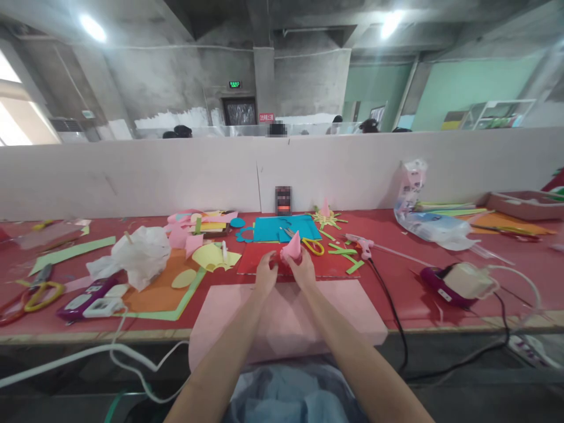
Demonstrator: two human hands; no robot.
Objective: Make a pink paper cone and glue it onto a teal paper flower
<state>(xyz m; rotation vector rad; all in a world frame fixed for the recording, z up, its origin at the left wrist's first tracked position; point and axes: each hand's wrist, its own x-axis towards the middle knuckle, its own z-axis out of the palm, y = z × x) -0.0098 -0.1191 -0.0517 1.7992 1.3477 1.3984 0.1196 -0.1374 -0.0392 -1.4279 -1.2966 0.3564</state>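
A pink paper cone [291,245] points upward in my right hand [303,269], whose thumb and fingers are closed round its lower part. My left hand [266,272] is just left of the cone, with a small gap between them. Its fingers are loosely bent and apart, and I see nothing in them. Both hands are over the front of a red sheet [247,261]. Behind the cone, yellow-handled scissors [315,247] rest partly on blue paper [268,229]. A similar pink cone on a green fringed piece [326,216] stands farther back.
A pink glue gun [363,245] with a black cord lies to the right, beside green strips [348,252]. Purple power strips [447,285] sit on both sides. Paper scraps, crumpled white plastic [143,255] and scissors [42,288] spread leftward. A pink board [288,317] covers the front edge.
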